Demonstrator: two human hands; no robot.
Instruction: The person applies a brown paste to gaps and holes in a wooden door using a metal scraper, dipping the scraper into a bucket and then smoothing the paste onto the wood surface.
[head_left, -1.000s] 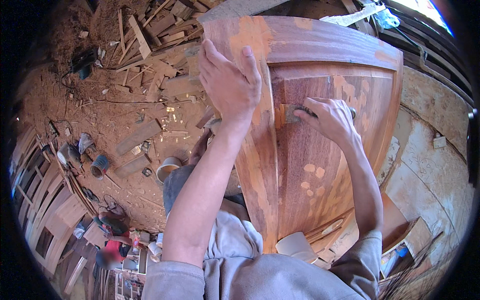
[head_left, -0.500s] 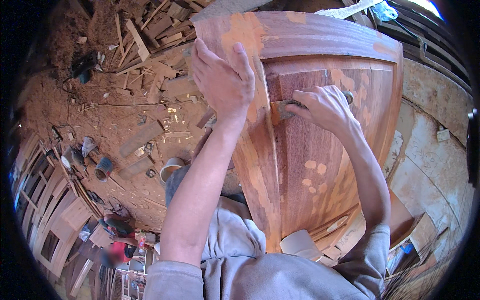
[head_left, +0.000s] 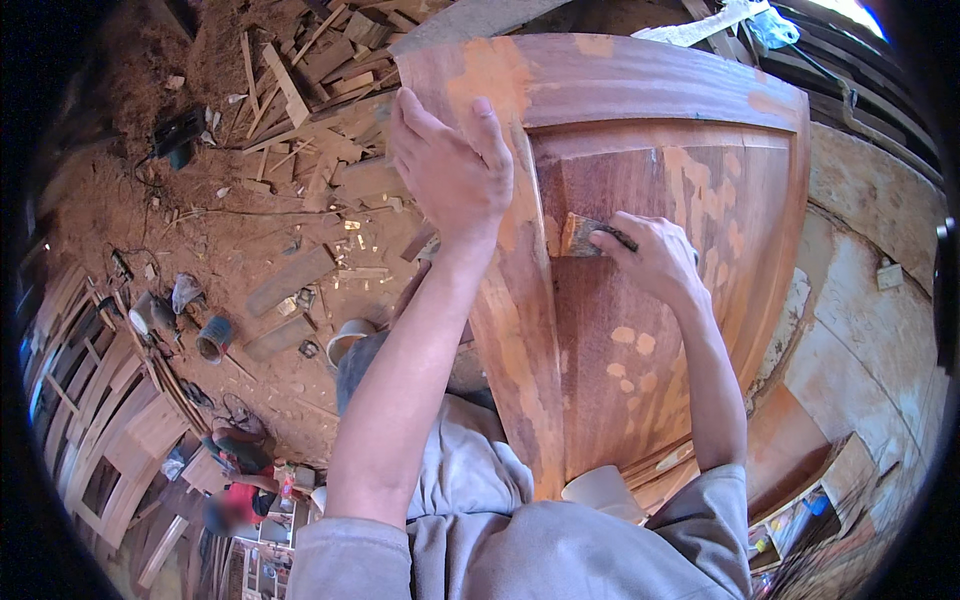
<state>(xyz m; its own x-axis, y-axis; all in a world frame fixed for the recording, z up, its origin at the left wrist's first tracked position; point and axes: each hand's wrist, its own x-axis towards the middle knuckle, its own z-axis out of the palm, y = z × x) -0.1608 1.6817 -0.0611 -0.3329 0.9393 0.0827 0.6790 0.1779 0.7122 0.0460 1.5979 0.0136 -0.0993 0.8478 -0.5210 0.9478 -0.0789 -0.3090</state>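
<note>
A large reddish-brown wooden panel (head_left: 620, 290), curved at its far end and framed by raised borders, slopes in front of me. Pale orange filler (head_left: 630, 340) lies on it in spots and streaks. My left hand (head_left: 455, 180) rests against the panel's left border near the far corner, its fingers stretched along the edge and its thumb apart. In my right hand (head_left: 655, 255) is a putty knife (head_left: 585, 235), gripped with its blade pointing left. Orange filler shows on the blade, which is at the recessed face beside the inner left moulding. My palm hides most of its handle.
Wood scraps (head_left: 330, 70) lie heaped at the far left. A bucket (head_left: 213, 338) and loose boards (head_left: 290, 280) sit on the dirt floor. Beside my lap is a pale container (head_left: 603, 490). Another person (head_left: 240, 490) is at the lower left. Concrete slabs (head_left: 860, 320) border the right side.
My right hand and the putty knife have moved nearer to me along the recessed face, with the blade slightly farther right. My left hand stays on the border. The view has shifted slightly.
</note>
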